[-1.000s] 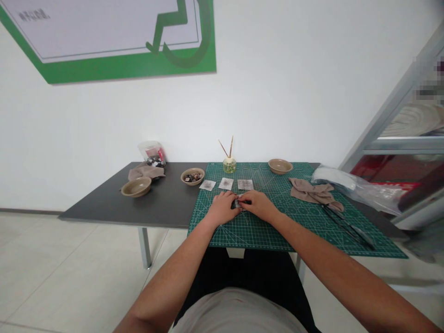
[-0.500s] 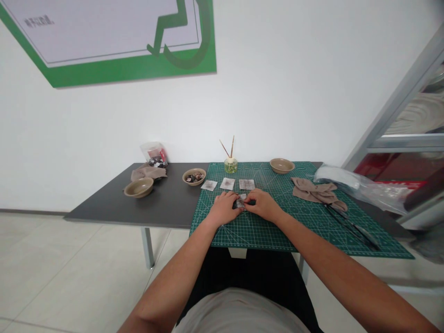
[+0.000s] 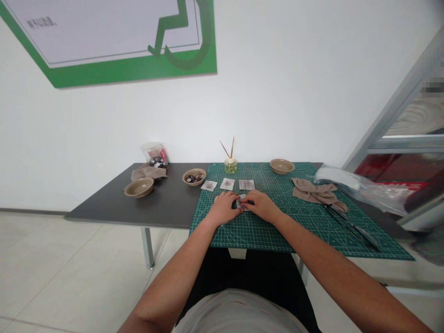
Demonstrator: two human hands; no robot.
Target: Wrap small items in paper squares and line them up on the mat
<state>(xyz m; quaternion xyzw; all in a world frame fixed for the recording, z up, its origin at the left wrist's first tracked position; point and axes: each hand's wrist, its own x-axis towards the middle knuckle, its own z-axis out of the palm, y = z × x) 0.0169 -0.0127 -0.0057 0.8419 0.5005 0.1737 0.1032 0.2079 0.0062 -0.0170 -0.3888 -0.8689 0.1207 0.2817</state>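
Observation:
Close together over the green cutting mat (image 3: pixel 239 233), both my hands work at a small whitish square (image 3: pixel 238 202) with grey and dark marks. My left hand (image 3: pixel 224 209) has its thumb and fingers closed around the square's left side. From the right, my right hand (image 3: pixel 262 206) reaches over with its fingertips pinched together on the square; anything small between them is hidden. Behind the hands, in a row, lie a left white square (image 3: pixel 209 185), a middle white square (image 3: pixel 227 184) and a right white square (image 3: pixel 246 185), all with greyish smudges.
A bowl of dark small pieces (image 3: pixel 194 177) stands left of the mat. Further left are another bowl (image 3: pixel 139 188), a cloth and a clear container (image 3: pixel 154 154). A reed diffuser (image 3: pixel 231 165), third bowl (image 3: pixel 282 166), brown cloth (image 3: pixel 317 191), dark long-handled tool (image 3: pixel 352 226) and plastic bag (image 3: pixel 360 185) stand around.
A dark bit that showed by my right fingers is no longer visible there. My right fingertips have shifted slightly left on the square. My left hand has barely moved.

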